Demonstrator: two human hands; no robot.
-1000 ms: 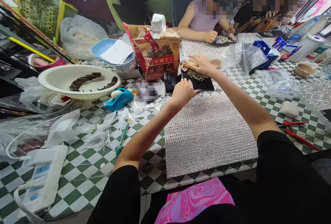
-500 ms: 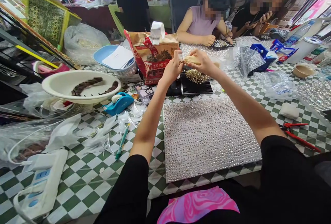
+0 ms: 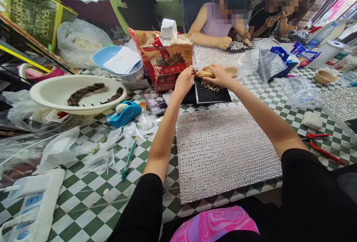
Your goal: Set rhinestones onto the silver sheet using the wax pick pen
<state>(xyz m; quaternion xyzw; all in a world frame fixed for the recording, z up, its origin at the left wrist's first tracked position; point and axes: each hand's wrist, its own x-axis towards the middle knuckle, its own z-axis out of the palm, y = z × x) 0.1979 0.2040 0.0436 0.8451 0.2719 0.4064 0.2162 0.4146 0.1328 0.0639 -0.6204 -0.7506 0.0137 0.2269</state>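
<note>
A cream-coloured oblong piece point(image 3: 205, 73), its exact kind unclear, lies between my two hands. My left hand point(image 3: 184, 80) has its fingers closed at the left end of the piece. From the right, my right hand point(image 3: 219, 75) grips its top and side with bent fingers. Just under them is a ribbed black tray point(image 3: 213, 97) with a heap of small gold beads point(image 3: 211, 85), partly hidden by my right hand. Nearer my body lies a white sheet point(image 3: 225, 156) covered with rows of clear rhinestones.
Left of my hands stand a red-and-brown paper bag point(image 3: 170, 69), a blue tape dispenser point(image 3: 124, 114), a white basin point(image 3: 41, 98) and a green pen point(image 3: 129, 158). At right lie red-handled pliers point(image 3: 325, 149) and a white lump point(image 3: 312, 120). Another person point(image 3: 214, 22) sits across the table.
Both hands have come down with the cream piece, closer to the beads on the black tray. The view has shifted slightly, so things on the left sit further left.
</note>
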